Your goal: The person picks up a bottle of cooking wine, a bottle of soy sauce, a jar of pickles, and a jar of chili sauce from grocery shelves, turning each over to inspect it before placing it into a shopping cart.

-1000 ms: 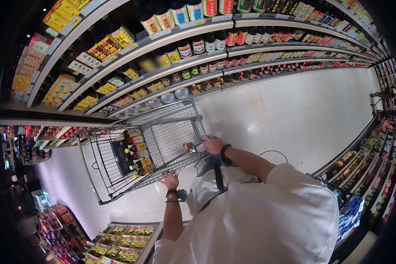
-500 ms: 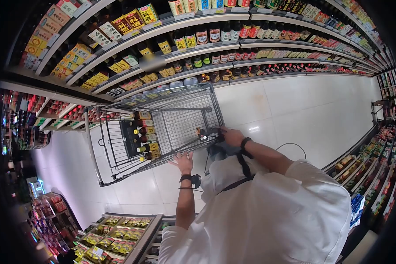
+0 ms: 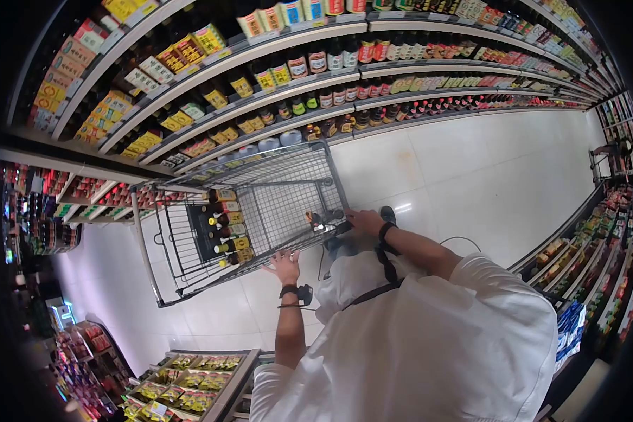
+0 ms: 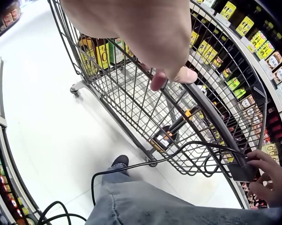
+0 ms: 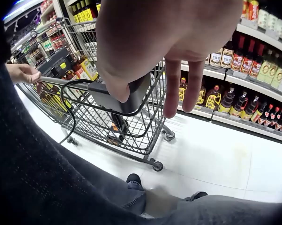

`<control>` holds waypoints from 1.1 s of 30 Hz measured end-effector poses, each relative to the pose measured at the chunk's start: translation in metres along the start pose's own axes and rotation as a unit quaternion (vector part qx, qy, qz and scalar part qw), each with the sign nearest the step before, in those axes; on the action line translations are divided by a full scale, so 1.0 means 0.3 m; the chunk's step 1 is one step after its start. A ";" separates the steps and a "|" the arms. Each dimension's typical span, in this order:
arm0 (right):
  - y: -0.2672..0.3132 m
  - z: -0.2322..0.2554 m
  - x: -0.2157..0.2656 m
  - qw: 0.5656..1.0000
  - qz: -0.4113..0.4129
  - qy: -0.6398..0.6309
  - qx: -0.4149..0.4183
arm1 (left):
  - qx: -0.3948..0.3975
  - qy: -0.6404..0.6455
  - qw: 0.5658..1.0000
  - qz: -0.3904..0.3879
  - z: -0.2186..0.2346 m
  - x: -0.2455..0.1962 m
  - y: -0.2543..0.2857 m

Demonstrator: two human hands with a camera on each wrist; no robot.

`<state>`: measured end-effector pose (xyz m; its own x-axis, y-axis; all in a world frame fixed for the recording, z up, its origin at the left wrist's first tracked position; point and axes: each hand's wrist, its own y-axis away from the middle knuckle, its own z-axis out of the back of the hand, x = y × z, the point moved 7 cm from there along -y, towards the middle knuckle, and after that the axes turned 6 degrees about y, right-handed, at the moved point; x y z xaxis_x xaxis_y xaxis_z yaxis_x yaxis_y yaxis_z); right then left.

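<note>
A grey wire shopping cart (image 3: 278, 193) stands before me, and several dark bottles (image 3: 226, 228) with yellow and red labels lie in a row at its far end. My left hand (image 3: 286, 268) rests on the cart handle (image 4: 213, 112) near its left end, fingers spread in the head view. My right hand (image 3: 364, 222) holds the handle's other end at the corner. In the right wrist view its thumb lies on the grey end piece (image 5: 115, 97), with two fingers hanging straight beside it. A black cable (image 4: 145, 164) loops near the handle. A black and orange item (image 4: 165, 136) shows through the mesh.
Long shelves (image 3: 394, 70) of bottled sauces run along the far side of the cart. Bins of yellow packets (image 3: 197, 383) stand on the near side, with more shelves (image 3: 577, 246) to the right. Pale tiled floor (image 3: 457, 162) stretches along the aisle.
The cart has shifted slightly right along the shelves, with both hands staying at its handle. A dark shoe has come into view beside the right hand. The head view has swung a little.
</note>
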<state>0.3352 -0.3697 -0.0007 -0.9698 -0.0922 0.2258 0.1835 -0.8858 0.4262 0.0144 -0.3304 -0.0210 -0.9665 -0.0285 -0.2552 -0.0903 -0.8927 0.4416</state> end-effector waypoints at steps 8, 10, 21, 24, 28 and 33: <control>0.143 0.048 -0.167 0.981 0.149 -0.112 -0.059 | -0.113 -0.001 0.992 0.049 -0.030 -0.123 0.064; 0.184 0.074 -0.254 0.972 0.169 -0.162 -0.019 | -0.131 -0.018 0.991 0.035 -0.051 -0.221 0.098; 0.741 -0.500 -1.519 0.829 -0.331 -0.440 -0.094 | 0.066 0.219 0.960 -0.162 -0.267 -0.920 0.003; 1.071 -0.598 -1.652 0.755 -0.441 -0.481 -0.057 | 0.143 0.269 0.943 -0.133 -0.292 -1.021 -0.047; 1.371 -0.763 -1.660 0.718 -0.504 -0.478 -0.031 | 0.186 0.311 0.931 -0.042 -0.309 -1.003 -0.103; 1.421 -0.975 -1.469 0.799 -0.445 -0.388 0.116 | 0.195 0.414 0.888 0.047 -0.316 -0.984 -0.147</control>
<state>0.7939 -0.8397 -0.1748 -0.3574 0.9165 0.1799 -0.4107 -0.3272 0.8510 0.3264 -0.3252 -0.0467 -0.4814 -0.5594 -0.6748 -0.2510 -0.6496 0.7176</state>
